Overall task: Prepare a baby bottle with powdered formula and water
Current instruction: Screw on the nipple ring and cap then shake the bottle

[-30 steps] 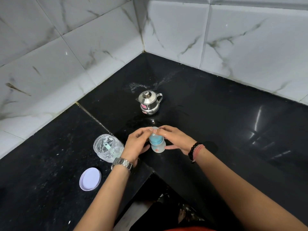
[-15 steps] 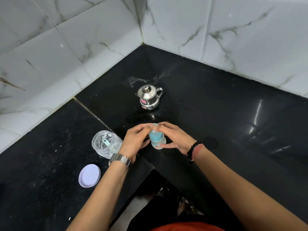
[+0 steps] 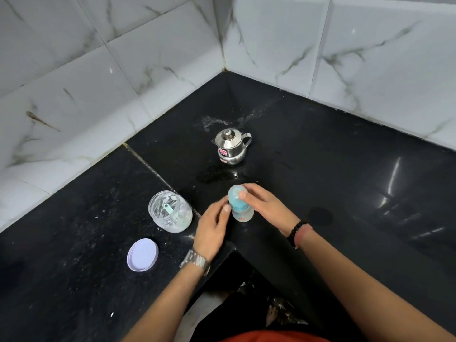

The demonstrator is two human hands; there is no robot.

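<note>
The baby bottle (image 3: 243, 213) stands upright on the black counter (image 3: 320, 174), with a blue collar and a clear cap on top. My right hand (image 3: 265, 206) grips the top from the right, its thumb lying across the cap. My left hand (image 3: 212, 224) is blurred at the bottle's left side, thumb and fingertips against the blue collar. The open formula jar (image 3: 170, 213) stands to the left with a teal scoop (image 3: 167, 209) inside. A small steel kettle (image 3: 230, 149) with its lid on stands behind the bottle.
The jar's white lid (image 3: 142, 254) lies upside down on the counter near the front left. White marble-tiled walls (image 3: 271, 45) close off the corner behind. The counter's inner edge drops off just below my left wrist. Wet patches lie in front of the kettle.
My left hand has slid down from the bottle's top to its collar. My right hand stays on the cap. The camera view shifted slightly.
</note>
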